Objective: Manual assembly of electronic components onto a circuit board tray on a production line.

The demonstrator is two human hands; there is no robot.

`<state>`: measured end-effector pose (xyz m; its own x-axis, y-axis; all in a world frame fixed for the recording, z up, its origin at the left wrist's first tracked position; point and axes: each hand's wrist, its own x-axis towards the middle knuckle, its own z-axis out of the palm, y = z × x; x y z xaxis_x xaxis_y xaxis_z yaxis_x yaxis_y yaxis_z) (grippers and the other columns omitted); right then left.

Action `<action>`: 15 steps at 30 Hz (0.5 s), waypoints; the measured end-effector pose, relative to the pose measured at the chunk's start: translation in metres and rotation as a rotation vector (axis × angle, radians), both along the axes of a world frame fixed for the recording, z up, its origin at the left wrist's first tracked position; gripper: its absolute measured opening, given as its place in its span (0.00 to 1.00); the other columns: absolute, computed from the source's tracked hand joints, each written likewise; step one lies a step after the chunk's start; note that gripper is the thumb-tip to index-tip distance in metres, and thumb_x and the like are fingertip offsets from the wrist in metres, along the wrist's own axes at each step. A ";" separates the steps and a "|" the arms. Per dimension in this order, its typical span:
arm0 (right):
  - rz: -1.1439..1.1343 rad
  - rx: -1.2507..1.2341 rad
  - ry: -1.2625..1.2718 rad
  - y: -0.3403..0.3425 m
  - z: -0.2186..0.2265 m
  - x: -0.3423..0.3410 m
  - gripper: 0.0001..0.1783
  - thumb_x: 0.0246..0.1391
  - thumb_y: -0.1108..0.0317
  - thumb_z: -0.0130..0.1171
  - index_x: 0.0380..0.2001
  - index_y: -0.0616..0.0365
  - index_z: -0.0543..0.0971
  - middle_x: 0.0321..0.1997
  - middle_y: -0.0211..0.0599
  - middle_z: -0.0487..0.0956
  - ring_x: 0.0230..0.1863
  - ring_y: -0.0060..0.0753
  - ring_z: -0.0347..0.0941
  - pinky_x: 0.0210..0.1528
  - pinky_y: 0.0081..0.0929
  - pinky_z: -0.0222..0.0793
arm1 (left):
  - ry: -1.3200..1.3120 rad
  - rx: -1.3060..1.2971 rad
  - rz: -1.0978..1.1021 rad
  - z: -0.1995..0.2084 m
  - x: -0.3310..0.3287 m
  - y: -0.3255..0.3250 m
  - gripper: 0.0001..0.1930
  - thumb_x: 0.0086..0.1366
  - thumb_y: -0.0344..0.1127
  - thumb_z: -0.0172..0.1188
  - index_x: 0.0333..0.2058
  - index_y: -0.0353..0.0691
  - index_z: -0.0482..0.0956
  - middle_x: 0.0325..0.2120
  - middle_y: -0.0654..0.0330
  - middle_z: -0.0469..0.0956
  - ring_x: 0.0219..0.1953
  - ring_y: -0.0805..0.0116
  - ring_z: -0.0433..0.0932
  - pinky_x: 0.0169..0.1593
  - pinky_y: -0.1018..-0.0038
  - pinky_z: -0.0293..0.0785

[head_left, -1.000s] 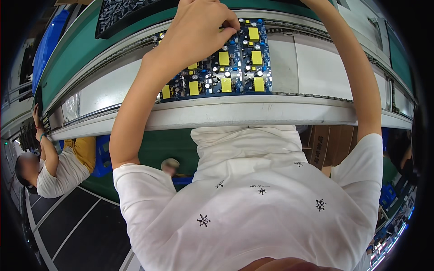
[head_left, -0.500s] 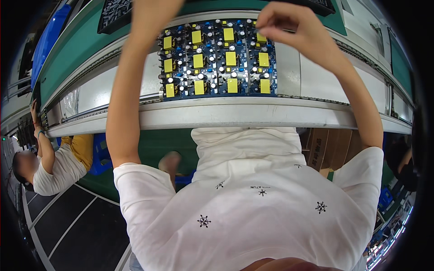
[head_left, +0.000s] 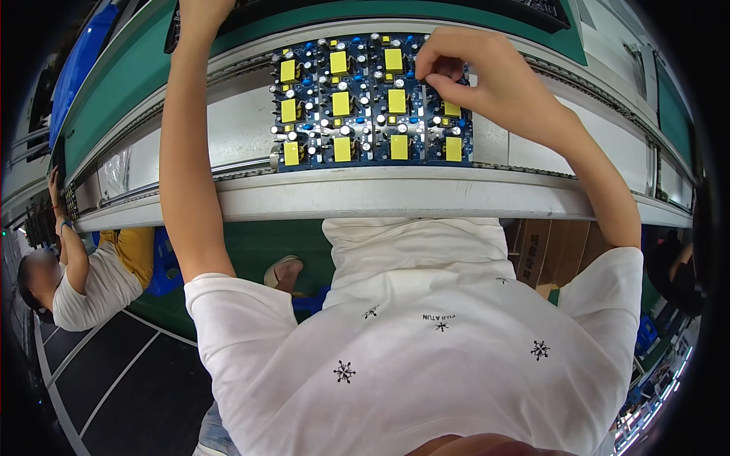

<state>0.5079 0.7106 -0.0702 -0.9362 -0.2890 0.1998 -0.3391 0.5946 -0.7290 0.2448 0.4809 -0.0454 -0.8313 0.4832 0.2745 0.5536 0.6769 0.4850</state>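
Note:
In front of me on the conveyor lies a panel of dark blue circuit boards (head_left: 370,129). Rows of yellow block-shaped components (head_left: 399,147) stand on it, among silver-topped capacitors and small blue discs. Over the panel's upper right part is my right hand (head_left: 483,80), thumb and fingertips pinched close above the boards; whatever they hold is too small or hidden to make out. My left hand (head_left: 204,14) reaches to the top edge of the picture, beside a black bin (head_left: 173,34). Its fingers are cut off from view.
Another black bin (head_left: 544,9) with small dark parts is at the far right. A metal rail (head_left: 365,194) runs along the conveyor's near side. Further left, a co-worker (head_left: 91,285) reaches toward the same line. A cardboard box (head_left: 551,251) is below the rail at right.
My left hand has moved left and farther away, to the bin. My right hand has come slightly nearer and left, lower over the panel. The panel has shifted slightly right in view.

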 end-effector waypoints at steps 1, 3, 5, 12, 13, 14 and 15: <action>-0.020 0.024 -0.017 -0.004 0.001 0.000 0.06 0.53 0.79 0.59 0.36 0.64 0.75 0.33 0.35 0.74 0.33 0.27 0.71 0.39 0.24 0.71 | 0.068 0.023 0.029 0.001 0.007 0.005 0.10 0.59 0.32 0.66 0.38 0.34 0.83 0.25 0.58 0.81 0.26 0.72 0.78 0.34 0.77 0.73; -0.050 0.069 -0.047 -0.012 0.003 0.000 0.07 0.52 0.79 0.59 0.35 0.64 0.74 0.30 0.37 0.74 0.30 0.31 0.71 0.35 0.27 0.70 | 0.208 0.064 0.095 0.005 0.019 0.009 0.10 0.61 0.31 0.65 0.39 0.32 0.83 0.25 0.59 0.82 0.28 0.74 0.78 0.35 0.78 0.73; -0.057 0.087 -0.023 -0.017 0.002 0.000 0.07 0.51 0.80 0.59 0.34 0.64 0.74 0.30 0.38 0.73 0.30 0.32 0.70 0.35 0.28 0.69 | 0.190 0.182 0.055 0.006 0.017 0.005 0.09 0.61 0.30 0.64 0.38 0.32 0.82 0.25 0.60 0.82 0.29 0.74 0.79 0.35 0.79 0.73; -0.086 0.127 -0.010 -0.019 0.004 -0.001 0.07 0.48 0.81 0.58 0.31 0.64 0.72 0.28 0.41 0.72 0.29 0.38 0.69 0.33 0.32 0.68 | 0.064 0.433 -0.131 0.040 0.085 0.019 0.04 0.62 0.27 0.61 0.33 0.31 0.79 0.28 0.62 0.81 0.31 0.77 0.77 0.37 0.80 0.71; -0.074 0.131 -0.001 -0.020 0.005 -0.002 0.07 0.47 0.81 0.58 0.31 0.64 0.71 0.28 0.41 0.72 0.29 0.39 0.69 0.34 0.32 0.68 | -0.010 0.397 -0.176 0.044 0.099 0.019 0.04 0.62 0.27 0.61 0.32 0.32 0.78 0.27 0.63 0.80 0.31 0.78 0.77 0.36 0.80 0.70; -0.042 0.128 0.018 -0.025 0.009 -0.004 0.08 0.47 0.82 0.58 0.31 0.65 0.71 0.28 0.42 0.72 0.29 0.39 0.69 0.34 0.32 0.68 | 0.004 0.387 -0.153 0.051 0.115 0.011 0.04 0.62 0.27 0.61 0.32 0.32 0.78 0.27 0.63 0.80 0.31 0.78 0.77 0.36 0.80 0.70; -0.055 0.144 0.014 -0.021 0.008 -0.003 0.08 0.46 0.82 0.58 0.31 0.65 0.71 0.28 0.42 0.72 0.29 0.39 0.69 0.34 0.32 0.68 | -0.042 0.334 -0.218 0.045 0.122 0.016 0.03 0.62 0.27 0.61 0.32 0.32 0.78 0.26 0.63 0.79 0.30 0.77 0.76 0.35 0.80 0.70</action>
<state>0.5048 0.6892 -0.0626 -0.9490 -0.2635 0.1732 -0.3123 0.7106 -0.6305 0.3669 0.4969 -0.0009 -0.7328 0.5397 0.4144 0.6421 0.3471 0.6835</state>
